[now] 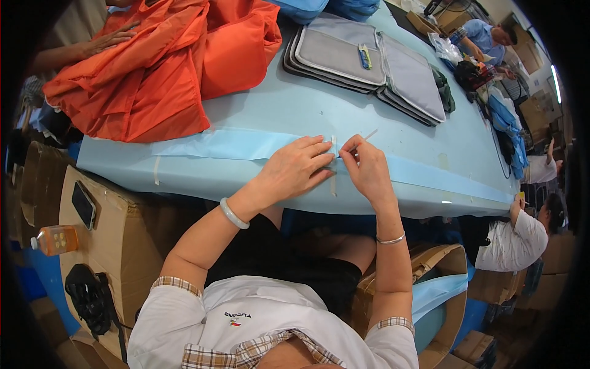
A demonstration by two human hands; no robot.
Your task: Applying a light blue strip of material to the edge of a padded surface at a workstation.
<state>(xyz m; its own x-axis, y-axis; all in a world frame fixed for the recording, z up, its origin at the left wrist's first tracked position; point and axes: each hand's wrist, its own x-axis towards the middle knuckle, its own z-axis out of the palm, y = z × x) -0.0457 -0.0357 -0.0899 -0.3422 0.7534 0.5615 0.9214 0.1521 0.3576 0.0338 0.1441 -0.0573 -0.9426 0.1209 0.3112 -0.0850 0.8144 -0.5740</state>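
Note:
A long light blue fabric strip (246, 145) runs along the near edge of the table, which has a pale blue cover (264, 111). My left hand (296, 165) lies on the strip with its fingers stretched out, pressing it down. Just right of those fingertips, my right hand (367, 166) pinches a thin whitish stick (370, 134), like a pen refill, which slants up to the right. Its lower end is hidden at the fingers. A pale tape mark (334, 183) crosses the table edge between my hands. On the right, the strip continues toward the table's far corner.
Orange fabric (153, 74) is heaped at the back left, with another person's hand (110, 42) on it. Stacked grey padded panels (338, 52) carry a yellow-and-blue cutter (365, 56). A carton (110, 240) at my left holds a phone (84, 204) and a bottle (55, 240). An open carton (455, 277) stands right.

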